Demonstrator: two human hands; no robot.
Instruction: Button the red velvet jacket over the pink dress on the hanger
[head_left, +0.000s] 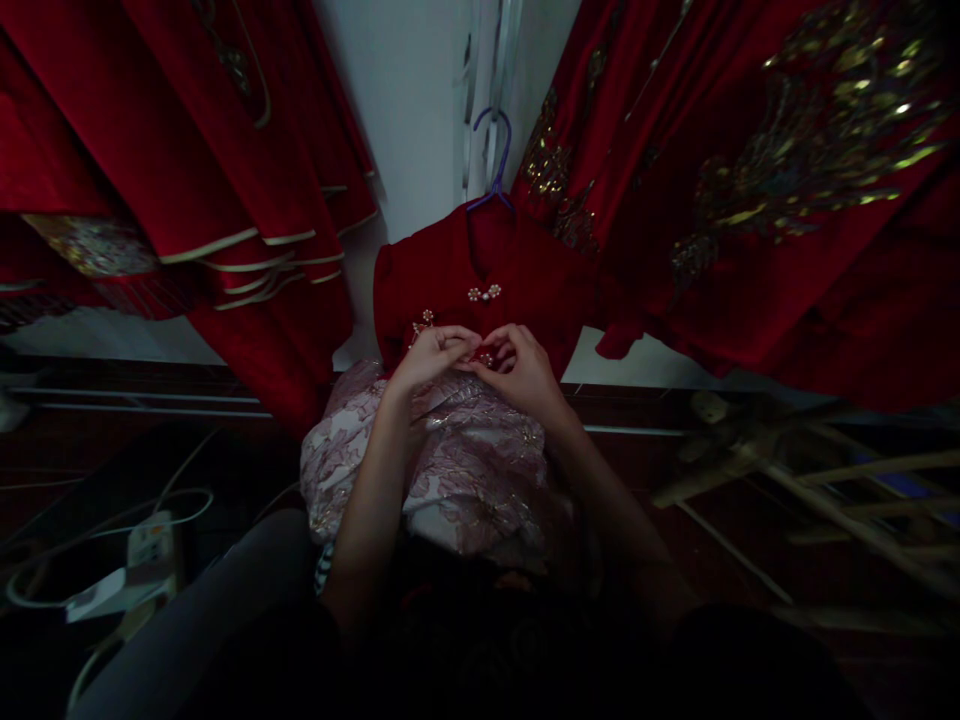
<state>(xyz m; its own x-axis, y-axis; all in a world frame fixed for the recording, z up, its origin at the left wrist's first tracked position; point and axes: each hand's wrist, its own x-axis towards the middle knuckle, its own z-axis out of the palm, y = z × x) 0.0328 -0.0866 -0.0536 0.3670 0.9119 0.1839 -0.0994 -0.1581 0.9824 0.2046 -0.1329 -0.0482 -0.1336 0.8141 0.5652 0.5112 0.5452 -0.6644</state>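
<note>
A small red garment [525,280] hangs on a purple hanger [495,165] in front of me, with pearl fastenings [484,293] on its chest. My left hand [435,355] and my right hand [521,370] meet at the garment's front, fingers pinched together on a fastening [484,355] there. A pink-and-gold patterned cloth [450,460] lies below the red top, under my forearms.
Red garments with cream trim [225,200] hang at the left. Red garments with gold embroidery [787,180] hang at the right. A white power strip with cables [142,560] lies on the dark floor at lower left. Wooden slats [825,480] lie at the right.
</note>
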